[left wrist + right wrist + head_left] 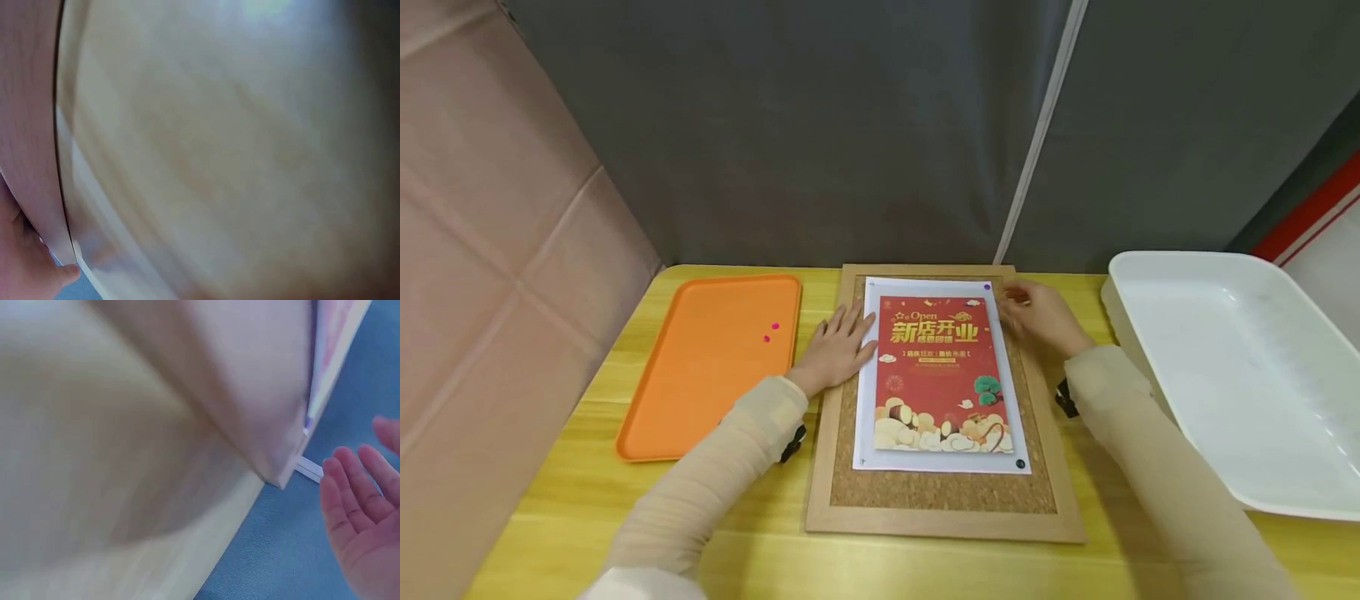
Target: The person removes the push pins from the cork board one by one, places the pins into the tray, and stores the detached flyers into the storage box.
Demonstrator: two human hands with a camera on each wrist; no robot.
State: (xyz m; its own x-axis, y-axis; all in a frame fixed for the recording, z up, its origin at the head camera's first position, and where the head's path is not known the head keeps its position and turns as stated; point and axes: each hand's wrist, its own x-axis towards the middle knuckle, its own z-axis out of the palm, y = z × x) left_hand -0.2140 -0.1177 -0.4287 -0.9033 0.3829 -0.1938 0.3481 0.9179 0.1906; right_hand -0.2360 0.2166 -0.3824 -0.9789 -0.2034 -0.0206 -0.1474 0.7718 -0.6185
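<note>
A white sheet with a red printed poster on it lies on the framed cork board. A purple pin is at the sheet's upper right corner, a dark round pin at its lower right. The left hand rests with spread fingers on the board's left side and the sheet's left edge. Beside the sheet's upper right edge is the right hand; in the right wrist view the right hand shows its palm, fingers loosely extended and holding nothing.
On the left lies an orange tray with two pink pins on it. A large white tray stands at the right. A grey curtain hangs behind the yellow wood-patterned table.
</note>
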